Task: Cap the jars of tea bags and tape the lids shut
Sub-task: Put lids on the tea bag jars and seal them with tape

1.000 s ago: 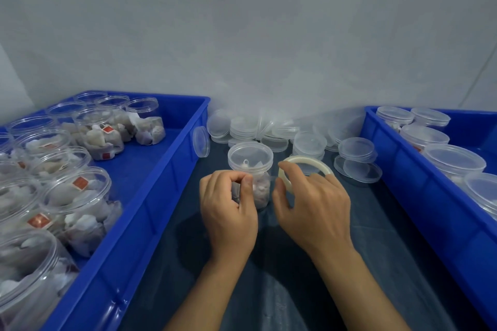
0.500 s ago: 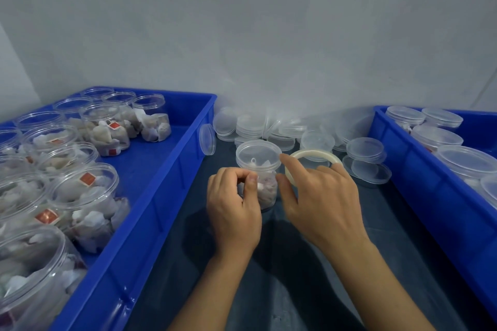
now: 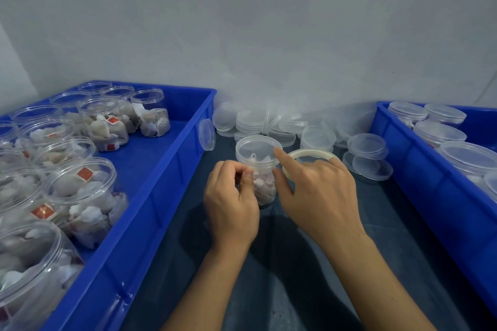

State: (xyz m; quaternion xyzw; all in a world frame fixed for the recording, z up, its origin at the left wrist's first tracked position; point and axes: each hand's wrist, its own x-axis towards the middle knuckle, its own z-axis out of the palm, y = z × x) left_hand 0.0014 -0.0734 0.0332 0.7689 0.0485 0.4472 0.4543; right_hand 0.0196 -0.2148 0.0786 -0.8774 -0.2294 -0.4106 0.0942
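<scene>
One capped jar (image 3: 256,169) of tea bags stands upright on the dark surface (image 3: 295,263), right between my two hands. My left hand (image 3: 231,204) is curled against the jar's near side, thumb and fingertips pinched together; what they pinch is too small for me to tell. My right hand (image 3: 314,193) has the roll of tape (image 3: 312,154) looped around its fingers, while the forefinger stretches out and touches the rim of the jar's lid (image 3: 258,148).

To the left of my left hand sits one blue bin (image 3: 150,196) holding at least eleven open jars (image 3: 80,191) of tea bags; several bags carry small red tags (image 3: 85,173), whose print I cannot read. To the right of my right hand is a second blue bin (image 3: 435,196) with about six capped jars (image 3: 441,133) in sight. Beyond both hands, against the wall, lies a heap of loose clear lids (image 3: 367,144), too overlapped to count.
</scene>
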